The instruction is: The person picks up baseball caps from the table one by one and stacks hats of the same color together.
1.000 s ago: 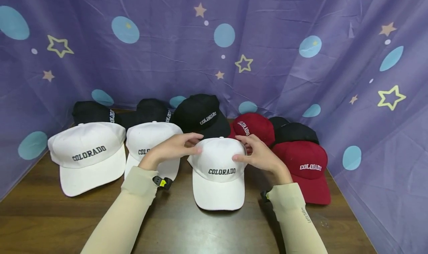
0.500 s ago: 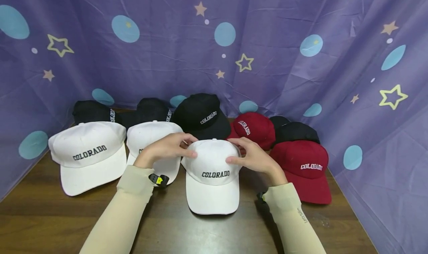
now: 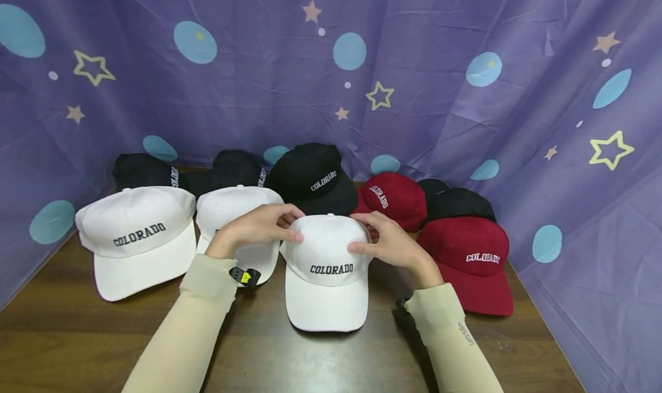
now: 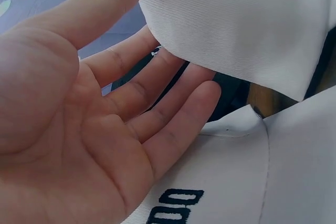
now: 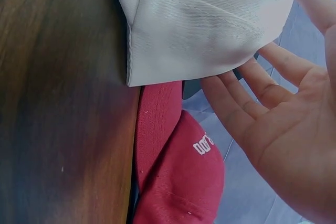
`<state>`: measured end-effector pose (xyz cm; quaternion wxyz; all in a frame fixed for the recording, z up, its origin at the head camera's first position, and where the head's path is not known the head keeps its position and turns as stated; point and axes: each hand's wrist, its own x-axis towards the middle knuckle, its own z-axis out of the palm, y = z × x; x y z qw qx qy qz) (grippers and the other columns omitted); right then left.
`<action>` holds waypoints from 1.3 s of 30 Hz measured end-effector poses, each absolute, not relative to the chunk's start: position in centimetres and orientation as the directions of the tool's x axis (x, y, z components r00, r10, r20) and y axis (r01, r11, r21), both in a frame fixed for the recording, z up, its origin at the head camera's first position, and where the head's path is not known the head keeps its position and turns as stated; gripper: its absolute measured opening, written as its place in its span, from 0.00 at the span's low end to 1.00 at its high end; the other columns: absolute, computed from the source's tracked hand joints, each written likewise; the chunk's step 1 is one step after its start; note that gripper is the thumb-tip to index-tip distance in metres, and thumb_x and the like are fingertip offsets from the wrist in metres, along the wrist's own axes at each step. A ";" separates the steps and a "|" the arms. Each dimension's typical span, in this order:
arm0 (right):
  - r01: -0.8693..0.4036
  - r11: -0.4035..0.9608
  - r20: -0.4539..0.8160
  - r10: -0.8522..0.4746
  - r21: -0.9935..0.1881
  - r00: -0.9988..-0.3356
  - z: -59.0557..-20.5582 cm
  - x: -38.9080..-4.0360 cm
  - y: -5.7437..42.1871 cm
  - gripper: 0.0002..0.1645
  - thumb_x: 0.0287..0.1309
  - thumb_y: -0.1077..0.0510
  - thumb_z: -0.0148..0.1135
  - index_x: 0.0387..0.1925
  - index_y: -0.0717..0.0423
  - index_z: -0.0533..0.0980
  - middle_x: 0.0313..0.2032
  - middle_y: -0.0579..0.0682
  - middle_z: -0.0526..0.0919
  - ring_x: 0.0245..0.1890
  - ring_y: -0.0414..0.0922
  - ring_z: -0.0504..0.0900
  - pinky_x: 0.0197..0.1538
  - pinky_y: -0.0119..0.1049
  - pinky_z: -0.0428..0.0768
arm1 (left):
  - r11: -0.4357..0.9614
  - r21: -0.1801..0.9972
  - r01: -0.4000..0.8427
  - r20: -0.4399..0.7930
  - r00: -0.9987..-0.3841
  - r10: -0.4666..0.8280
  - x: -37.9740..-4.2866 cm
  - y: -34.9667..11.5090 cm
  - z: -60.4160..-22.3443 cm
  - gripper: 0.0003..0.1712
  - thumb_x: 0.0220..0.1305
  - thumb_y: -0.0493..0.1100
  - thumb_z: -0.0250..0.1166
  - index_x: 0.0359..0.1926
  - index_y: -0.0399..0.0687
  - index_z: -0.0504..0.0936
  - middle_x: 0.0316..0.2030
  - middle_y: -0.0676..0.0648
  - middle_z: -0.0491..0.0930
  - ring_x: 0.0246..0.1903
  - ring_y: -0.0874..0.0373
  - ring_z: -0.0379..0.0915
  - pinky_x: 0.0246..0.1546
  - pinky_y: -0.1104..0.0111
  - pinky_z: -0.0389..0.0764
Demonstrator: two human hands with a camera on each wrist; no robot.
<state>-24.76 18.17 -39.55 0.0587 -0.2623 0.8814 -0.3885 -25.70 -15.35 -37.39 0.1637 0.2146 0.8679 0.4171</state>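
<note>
Cap sits midway between side edges of the table, bill toward the near edge | Step, seemingly: positioning it | Left hand and right hand pinch the crown's sides, thumbs in front, other fingers loosely spread behind | Next move likely calls for level, even release

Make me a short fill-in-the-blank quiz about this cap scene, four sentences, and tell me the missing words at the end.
1. The left hand and the right hand hold a baseball cap whose colour is ____.
2. Dark lettering on the baseball cap's front reads ____.
3. In the head view, the frontmost cap on the far right is ____.
4. The brown table top shows the grain of ____.

Missing words: white; COLORADO; red; wood.
</note>
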 end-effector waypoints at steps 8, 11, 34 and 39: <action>-0.403 0.554 0.093 -0.503 -0.728 -0.859 -39.6 -24.8 18.3 0.44 0.58 0.50 0.81 0.73 0.53 0.73 0.60 0.53 0.78 0.58 0.55 0.82 0.59 0.48 0.86 | 0.568 0.785 0.247 -0.096 -0.857 0.506 -25.6 -15.2 -37.3 0.28 0.66 0.50 0.77 0.63 0.47 0.82 0.54 0.44 0.84 0.57 0.48 0.80 0.64 0.52 0.77; -0.399 0.551 0.089 -0.504 -0.733 -0.859 -39.6 -24.8 18.3 0.45 0.58 0.50 0.81 0.74 0.54 0.72 0.61 0.53 0.78 0.59 0.56 0.82 0.58 0.48 0.86 | 0.571 0.780 0.257 -0.091 -0.856 0.510 -25.6 -15.3 -37.3 0.29 0.66 0.51 0.77 0.64 0.47 0.82 0.55 0.44 0.84 0.58 0.47 0.80 0.65 0.51 0.77; -0.533 0.584 0.234 -0.511 -0.612 -0.827 -36.9 -23.5 18.7 0.42 0.64 0.47 0.76 0.75 0.52 0.72 0.73 0.52 0.72 0.74 0.52 0.68 0.74 0.57 0.70 | 0.618 0.725 0.304 0.227 -0.953 0.202 -25.2 -22.3 -34.6 0.23 0.73 0.51 0.72 0.65 0.52 0.83 0.55 0.44 0.86 0.54 0.50 0.83 0.58 0.59 0.79; -0.555 0.568 0.253 -0.524 -0.608 -0.813 -36.1 -22.8 18.4 0.42 0.63 0.48 0.77 0.75 0.51 0.71 0.73 0.51 0.71 0.75 0.51 0.66 0.74 0.56 0.70 | 0.674 0.694 0.253 0.239 -0.964 0.116 -25.3 -24.5 -35.2 0.25 0.77 0.53 0.66 0.67 0.47 0.80 0.61 0.38 0.83 0.59 0.42 0.79 0.63 0.49 0.76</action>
